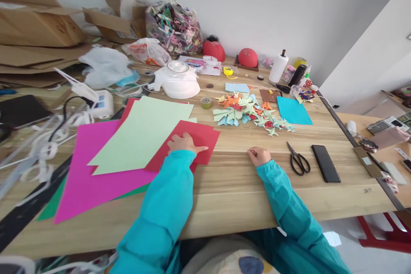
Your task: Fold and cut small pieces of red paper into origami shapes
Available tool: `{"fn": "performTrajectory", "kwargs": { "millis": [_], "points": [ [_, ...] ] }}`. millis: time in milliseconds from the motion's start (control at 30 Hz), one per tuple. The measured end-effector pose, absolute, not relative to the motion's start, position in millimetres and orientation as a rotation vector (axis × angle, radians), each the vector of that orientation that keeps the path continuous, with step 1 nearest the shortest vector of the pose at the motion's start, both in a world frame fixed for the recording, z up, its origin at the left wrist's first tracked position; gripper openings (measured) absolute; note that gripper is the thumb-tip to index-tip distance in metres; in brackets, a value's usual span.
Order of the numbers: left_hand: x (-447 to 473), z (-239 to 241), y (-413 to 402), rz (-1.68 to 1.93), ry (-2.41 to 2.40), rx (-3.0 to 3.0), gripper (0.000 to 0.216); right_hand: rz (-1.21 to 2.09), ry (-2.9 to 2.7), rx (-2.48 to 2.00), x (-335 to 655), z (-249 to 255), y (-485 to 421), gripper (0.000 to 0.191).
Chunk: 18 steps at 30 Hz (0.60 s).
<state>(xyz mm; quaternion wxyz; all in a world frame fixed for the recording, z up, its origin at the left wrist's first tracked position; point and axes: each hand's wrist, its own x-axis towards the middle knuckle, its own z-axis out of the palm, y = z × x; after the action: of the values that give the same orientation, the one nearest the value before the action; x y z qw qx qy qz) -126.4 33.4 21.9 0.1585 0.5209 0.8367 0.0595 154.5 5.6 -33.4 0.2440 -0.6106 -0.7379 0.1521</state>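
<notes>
My left hand [185, 144] lies on a red sheet of paper [199, 133], fingers stretched along its near edge. The red sheet tops a fanned stack of coloured paper: a pale green sheet [141, 137], a magenta sheet [93, 167] and a dark green one [51, 207] underneath. My right hand [258, 155] rests on the bare wooden table [231, 188] with its fingers curled in; nothing shows in it. Black scissors [298, 162] lie just right of that hand. Both arms wear teal sleeves.
A pile of folded paper figures [247, 113] and a blue sheet [293, 111] lie beyond the hands. A black phone [325, 163] sits right of the scissors. A white teapot [178, 79], tape roll [206, 102], bags, cardboard and cables crowd the back and left.
</notes>
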Motion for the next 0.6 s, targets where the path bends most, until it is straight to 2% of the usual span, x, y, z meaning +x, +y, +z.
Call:
{"fn": "performTrajectory", "kwargs": {
  "millis": [100, 167, 200, 300, 367, 400, 467, 533, 600],
  "points": [
    [-129.2, 25.1, 40.8, 0.193, 2.323, 1.454, 0.105, 0.409, -1.994, -1.641, 154.9, -33.0, 5.3, 0.022],
    [-126.8, 33.0, 40.2, 0.273, 2.273, 1.444, 0.101, 0.416, -1.971, -1.607, 154.8, -33.7, 4.3, 0.023],
    [-123.1, 38.3, 37.6, 0.364, 2.230, 1.447, 0.096, 0.425, -1.955, -1.582, 154.5, -34.0, 3.5, 0.024],
    [-99.8, 52.8, 22.7, 0.944, 1.891, 1.444, 0.074, 0.493, -1.903, -1.467, 152.6, -32.4, -0.3, 0.029],
    [-77.4, 54.9, 11.7, 1.144, 1.398, 1.258, 0.067, 0.536, -1.879, -1.370, 151.4, -28.4, -3.9, 0.047],
    [-66.5, 52.5, 7.3, 1.171, 1.261, 1.167, 0.067, 0.539, -1.890, -1.327, 151.1, -25.7, -5.9, 0.059],
    [-48.8, 41.8, 2.0, 1.145, 1.226, 1.082, 0.080, 0.436, -1.886, -1.268, 151.5, -20.3, -9.5, 0.074],
    [-39.6, 27.7, 0.6, 1.086, 1.246, 1.069, 0.092, 0.354, -1.938, -1.220, 152.7, -16.4, -11.7, 0.073],
    [-38.5, 15.5, 0.9, 1.056, 1.158, 1.050, 0.095, 0.279, -2.010, -1.171, 154.2, -15.4, -11.8, 0.058]
  ]
}}
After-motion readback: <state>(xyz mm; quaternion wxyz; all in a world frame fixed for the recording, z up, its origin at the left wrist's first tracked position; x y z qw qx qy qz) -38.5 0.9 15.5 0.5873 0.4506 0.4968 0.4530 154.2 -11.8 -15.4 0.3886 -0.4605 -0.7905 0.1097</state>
